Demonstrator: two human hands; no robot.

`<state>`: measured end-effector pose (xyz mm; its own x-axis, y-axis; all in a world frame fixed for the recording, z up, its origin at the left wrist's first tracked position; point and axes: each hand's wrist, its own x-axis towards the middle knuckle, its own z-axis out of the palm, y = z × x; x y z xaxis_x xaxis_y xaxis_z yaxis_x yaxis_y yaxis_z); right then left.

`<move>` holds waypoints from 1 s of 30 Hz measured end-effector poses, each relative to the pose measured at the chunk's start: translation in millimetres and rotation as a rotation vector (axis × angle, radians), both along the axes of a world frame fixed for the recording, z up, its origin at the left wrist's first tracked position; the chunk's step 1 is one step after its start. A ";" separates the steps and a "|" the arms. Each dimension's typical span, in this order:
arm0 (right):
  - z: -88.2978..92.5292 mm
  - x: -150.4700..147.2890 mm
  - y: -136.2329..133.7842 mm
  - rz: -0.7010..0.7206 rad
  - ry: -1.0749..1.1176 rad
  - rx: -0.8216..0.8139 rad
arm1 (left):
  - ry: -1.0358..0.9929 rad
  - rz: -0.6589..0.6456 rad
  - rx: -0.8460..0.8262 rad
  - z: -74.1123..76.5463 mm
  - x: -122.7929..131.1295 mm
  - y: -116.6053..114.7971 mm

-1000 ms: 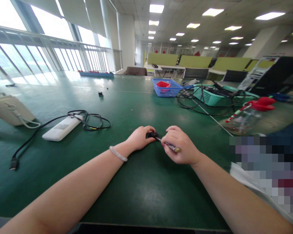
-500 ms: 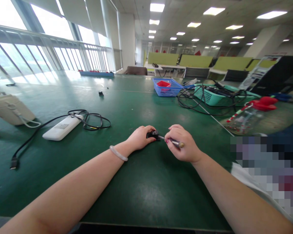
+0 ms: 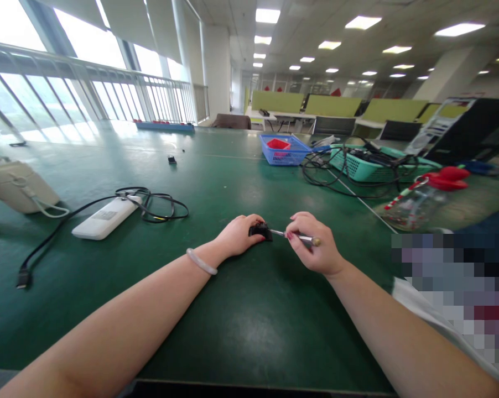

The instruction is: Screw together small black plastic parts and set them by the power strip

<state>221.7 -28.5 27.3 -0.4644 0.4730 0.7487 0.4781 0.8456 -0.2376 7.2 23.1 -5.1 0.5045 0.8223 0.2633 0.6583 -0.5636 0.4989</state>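
Note:
On the green table (image 3: 249, 309), my left hand (image 3: 238, 235) is closed around a small black part (image 3: 261, 230), thumb in front and fingers behind. What exactly the part is I cannot make out. My right hand (image 3: 313, 243) grips a screwdriver (image 3: 304, 238) with a pale, shiny handle, held almost level. Its thin shaft points left and reaches the right side of the black part; the very tip is hard to see. A pale bangle circles my left wrist.
A white power bank (image 3: 107, 219) with a black cable (image 3: 166, 205) lies to the left, near a beige bag (image 3: 19, 182). Farther off are a small black piece (image 3: 172, 160), a blue basket (image 3: 285, 155) and a teal basket (image 3: 359, 167) of cables. A clear bottle (image 3: 419, 207) with red lid stands right.
The black part has tilted in my left hand, so its top looks different. My right hand with the screwdriver has shifted slightly right, and the screwdriver lies more level.

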 end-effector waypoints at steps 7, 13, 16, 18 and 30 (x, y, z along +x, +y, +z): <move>-1.1 -1.8 -0.1 0.017 0.008 -0.029 | -0.002 -0.001 0.000 -0.9 0.3 0.5; -0.4 -3.1 -1.3 0.010 0.022 -0.030 | -0.006 0.000 -0.016 0.5 0.5 -0.6; 0.0 -3.7 -2.0 -0.003 0.020 -0.036 | -0.008 -0.007 -0.013 1.2 0.4 -1.3; 0.1 -4.2 -2.1 -0.029 0.025 -0.034 | 0.000 0.004 -0.010 1.3 0.5 -1.6; -1.8 -3.7 3.2 -0.254 0.010 -0.055 | 0.020 -0.014 -0.006 0.9 0.6 -1.3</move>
<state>218.1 -25.2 25.6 -0.3181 0.6133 0.7229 0.6705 0.6847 -0.2858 7.8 21.9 -4.2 0.5212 0.8164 0.2485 0.6600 -0.5702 0.4891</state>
